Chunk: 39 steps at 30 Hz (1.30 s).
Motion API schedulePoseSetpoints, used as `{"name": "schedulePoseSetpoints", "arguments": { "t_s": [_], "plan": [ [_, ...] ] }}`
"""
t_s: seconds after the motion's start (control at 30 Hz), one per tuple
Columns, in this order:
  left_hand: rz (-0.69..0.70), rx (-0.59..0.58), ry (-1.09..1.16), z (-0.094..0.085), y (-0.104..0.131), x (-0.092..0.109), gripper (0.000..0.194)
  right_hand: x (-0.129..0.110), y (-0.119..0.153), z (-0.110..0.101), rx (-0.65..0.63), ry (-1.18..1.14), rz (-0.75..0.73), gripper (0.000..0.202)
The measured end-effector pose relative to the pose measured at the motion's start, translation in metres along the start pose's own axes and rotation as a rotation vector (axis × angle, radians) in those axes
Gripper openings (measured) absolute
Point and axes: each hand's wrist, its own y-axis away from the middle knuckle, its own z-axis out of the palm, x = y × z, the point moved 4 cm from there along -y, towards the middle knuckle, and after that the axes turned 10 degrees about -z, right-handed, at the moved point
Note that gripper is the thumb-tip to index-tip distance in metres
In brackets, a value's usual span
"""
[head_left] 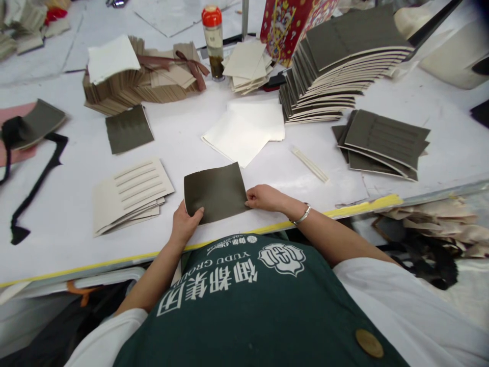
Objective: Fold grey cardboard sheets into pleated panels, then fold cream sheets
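Note:
A dark olive-grey rectangular sheet (pixel 216 192) is held flat near the table's front edge. My left hand (pixel 186 220) grips its lower left corner, thumb on top. At the sheet's lower right corner my right hand (pixel 263 198) pinches the edge, with a bracelet on that wrist. To the left lies a small pile of beige pieces (pixel 132 193) with raised parallel ridges. White sheets (pixel 248 130) lie just behind the held one. Two thin pale strips (pixel 310 164) rest to the right. Farther right is a pile of dark ridged pieces (pixel 387 140).
A tall fanned stack of dark pieces (pixel 351 38) stands at the back right, beside a red patterned bag (pixel 284 28). A red-lidded bottle (pixel 214 43) stands near a tied beige stack (pixel 137 76). One dark piece (pixel 130 130) and a black strap (pixel 36 191) lie left.

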Motion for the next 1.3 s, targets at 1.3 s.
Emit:
{"name": "schedulePoseSetpoints", "arguments": {
  "t_s": [1.3],
  "plan": [
    [0.014, -0.112, -0.419, -0.015, 0.016, -0.009, 0.014, 0.002, 0.001, 0.009, -0.024, 0.039, 0.045, 0.02]
  ]
}}
